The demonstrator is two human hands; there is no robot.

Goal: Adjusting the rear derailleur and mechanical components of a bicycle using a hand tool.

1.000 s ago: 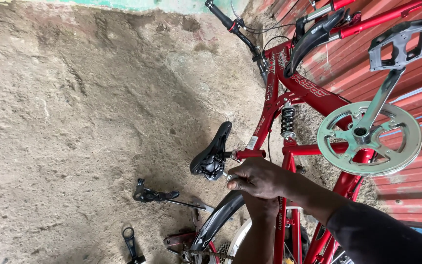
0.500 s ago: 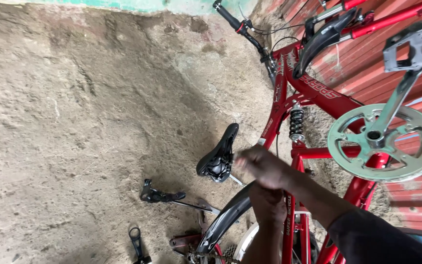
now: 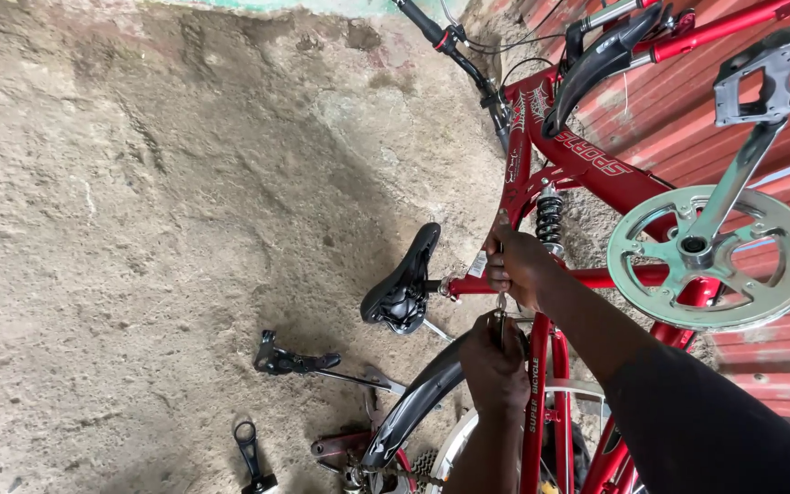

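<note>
step: working at seat-tube joint of upturned red bike frame | R hand clamped on tube near saddle | L hand closed on small tool, kind unclear | next: likely steady frame, turn tool

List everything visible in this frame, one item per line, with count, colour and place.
bicycle: one, red frame, upside down at right
saddle: one, black, resting on the ground at centre
chainring: one, silver, with crank and grey pedal, upper right
spring shock: one, black, in the frame
mudguards: two, black, bottom centre and top right
loose black parts: two, on the ground at lower left
ground: sandy brown dirt
wall: red, ribbed, right
right hand: on the seat tube
left hand: below it, gripping a small tool, unclear
</note>
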